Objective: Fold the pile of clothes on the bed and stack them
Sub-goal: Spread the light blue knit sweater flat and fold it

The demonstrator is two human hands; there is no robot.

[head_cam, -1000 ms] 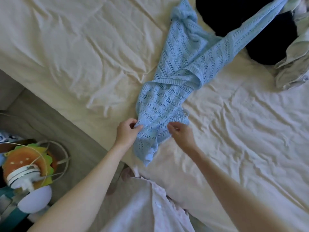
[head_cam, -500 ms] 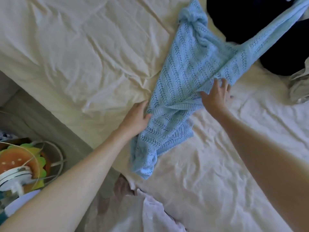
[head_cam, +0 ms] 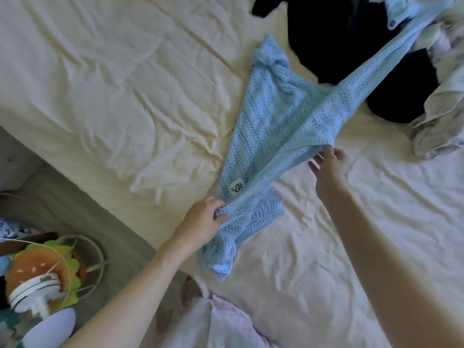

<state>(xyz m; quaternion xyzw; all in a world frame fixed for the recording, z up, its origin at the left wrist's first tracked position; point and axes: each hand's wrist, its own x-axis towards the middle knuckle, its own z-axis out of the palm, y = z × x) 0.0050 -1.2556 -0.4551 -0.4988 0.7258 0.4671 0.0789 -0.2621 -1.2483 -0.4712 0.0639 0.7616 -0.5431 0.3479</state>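
A light blue open-knit cardigan (head_cam: 266,136) lies stretched across the cream bed sheet (head_cam: 113,96), one sleeve running up to the top right over a dark garment (head_cam: 351,46). A white label shows near its lower part. My left hand (head_cam: 203,222) grips the knit's edge near the bed's front edge, a clear button at its fingers. My right hand (head_cam: 329,162) pinches and lifts a folded edge of the cardigan at the middle right, its other fingers spread.
Grey-white clothes (head_cam: 442,116) are heaped at the right edge beside the dark garment. A pale pink shirt (head_cam: 226,325) lies at the bottom. On the floor to the left sit a burger-shaped plush (head_cam: 40,267) and a white fan.
My right hand took hold of the cardigan's folded edge and pulled it out to the right. My left hand closed on the lower edge. The label came into sight.
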